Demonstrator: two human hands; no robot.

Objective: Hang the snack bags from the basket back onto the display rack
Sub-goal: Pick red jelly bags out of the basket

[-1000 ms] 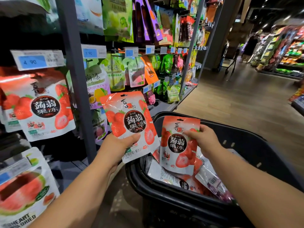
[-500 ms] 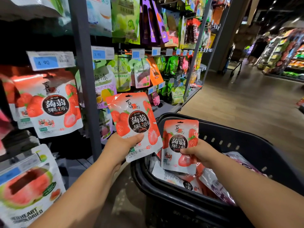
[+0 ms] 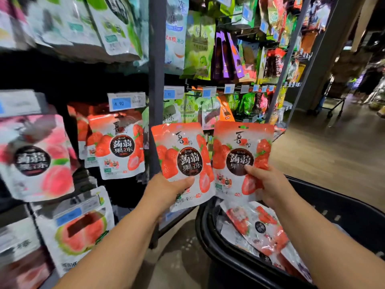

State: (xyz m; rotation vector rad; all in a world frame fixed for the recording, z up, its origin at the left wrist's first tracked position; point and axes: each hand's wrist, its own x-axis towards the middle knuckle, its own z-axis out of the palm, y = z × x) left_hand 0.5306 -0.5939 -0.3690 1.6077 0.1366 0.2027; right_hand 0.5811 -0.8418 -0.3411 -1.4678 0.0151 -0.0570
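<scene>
So my left hand (image 3: 166, 189) pinches one strawberry bag (image 3: 183, 161) at its bottom, thumb in front; my right hand (image 3: 268, 186) grips another bag (image 3: 239, 155) the same way, above the basket (image 3: 343, 217).

One head-worn wide-angle view faces forward, close to the display rack (image 3: 156, 59) at left, basket (image 3: 343, 215) at lower right.

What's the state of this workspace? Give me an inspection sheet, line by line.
Surface: wooden floor; no table seen.
Job's things: left strawberry bag and right strawberry bag held up side by side; loose bags lie in the black basket; matching hung bags on the display rack.
Clutter: nothing seen.
Hands: left hand grips the left bag's lower part; right hand grips the right one's.
Cables: nothing seen.
Surroundings: price tag above the hung bags; aisle blurred beyond.
</scene>
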